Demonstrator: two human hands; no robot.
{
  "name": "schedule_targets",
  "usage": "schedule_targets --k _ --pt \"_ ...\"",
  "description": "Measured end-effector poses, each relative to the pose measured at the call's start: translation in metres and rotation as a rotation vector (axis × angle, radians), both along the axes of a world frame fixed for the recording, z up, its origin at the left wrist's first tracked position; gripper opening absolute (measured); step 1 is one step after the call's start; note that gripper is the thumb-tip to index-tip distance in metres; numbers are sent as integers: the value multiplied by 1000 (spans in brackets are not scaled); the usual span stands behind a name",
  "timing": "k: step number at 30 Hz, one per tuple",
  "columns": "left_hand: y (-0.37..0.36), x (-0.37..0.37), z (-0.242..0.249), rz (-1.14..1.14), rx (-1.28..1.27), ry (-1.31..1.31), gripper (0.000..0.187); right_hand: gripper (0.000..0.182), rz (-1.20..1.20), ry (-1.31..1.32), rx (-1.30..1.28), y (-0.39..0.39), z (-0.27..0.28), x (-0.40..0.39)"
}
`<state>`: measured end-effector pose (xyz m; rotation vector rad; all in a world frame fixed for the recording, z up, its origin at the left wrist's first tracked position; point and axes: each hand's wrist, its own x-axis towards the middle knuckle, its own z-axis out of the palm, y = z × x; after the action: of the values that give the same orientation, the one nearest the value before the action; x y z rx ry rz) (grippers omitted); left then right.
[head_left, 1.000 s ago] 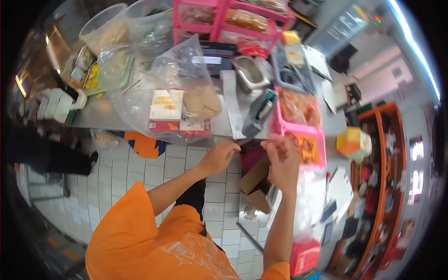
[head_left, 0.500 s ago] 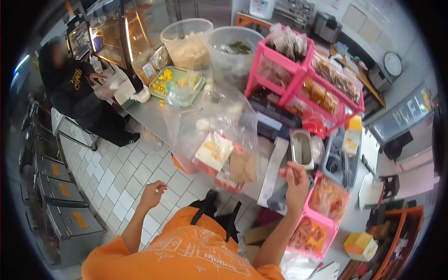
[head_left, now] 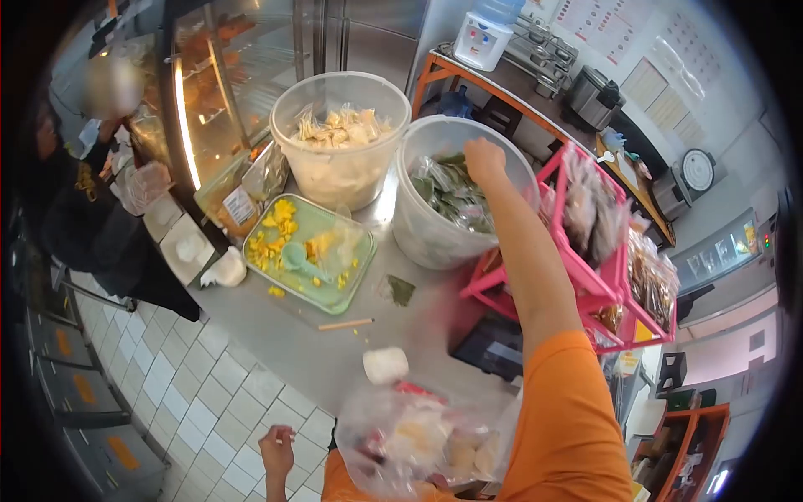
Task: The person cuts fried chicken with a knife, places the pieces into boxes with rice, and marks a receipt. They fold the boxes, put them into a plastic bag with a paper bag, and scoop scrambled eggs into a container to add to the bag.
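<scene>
Containers first: we see two large translucent tubs standing side by side at the back of the steel counter (head_left: pixel 301 347); the left tub (head_left: pixel 341 171) holds pale, cream-coloured pieces in clear wrappers, piled close to its rim; the right tub (head_left: pixel 435 226) holds green leaf-wrapped packets (head_left: pixel 447 191) in clear bags. We note a green tray (head_left: pixel 330 280) in front of the left tub, carrying yellow pieces and a small green scoop (head_left: pixel 294 258); a thin wooden stick (head_left: pixel 345 324) and a small white lump (head_left: pixel 386 365) lie on bare steel nearer to us. A clear plastic bag (head_left: pixel 418 439) with boxed and wrapped items sits at the counter's near edge, overhanging it; a pink rack (head_left: pixel 598 284) of bagged snacks stands just right of the right tub, touching or nearly so.

Edges and room: we find a band of open steel between tray and bag; the counter's left edge drops to a tiled floor (head_left: pixel 192 393); a person in dark clothing stands at the far left.

Hand pose: our right hand (head_left: pixel 485 159) reaches forward on a fully extended arm, over the right tub's far rim, knuckles up; its fingers curl down among the packets, but we cannot tell whether they grip one. Our left hand (head_left: pixel 278 449) hangs low beside the counter edge, fingers pinched together on a small, thin item too small to identify.
</scene>
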<state>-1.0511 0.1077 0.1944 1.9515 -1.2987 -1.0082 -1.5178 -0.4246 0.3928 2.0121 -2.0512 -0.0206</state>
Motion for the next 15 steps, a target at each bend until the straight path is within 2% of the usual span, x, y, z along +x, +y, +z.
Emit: schedule_targets --k 4,6,9,11,13,15 --pt "-40 23 21 -50 75 -8 12 13 -44 219 71 -33 -33 -16" --pt "-86 44 39 -208 195 -3 11 19 -135 250 125 -38 -11 -17" --pt "-164 72 72 -340 164 -56 13 24 -63 127 200 -33 23 -29" --pt "-206 70 97 -392 117 -118 15 25 -187 -642 378 -29 31 -30" --pt "-235 48 124 -349 -36 -103 17 21 -226 -582 476 -33 -4 -20" --pt "-239 39 135 -355 25 -20 18 17 -92 -371 328 -38 -56 -30"
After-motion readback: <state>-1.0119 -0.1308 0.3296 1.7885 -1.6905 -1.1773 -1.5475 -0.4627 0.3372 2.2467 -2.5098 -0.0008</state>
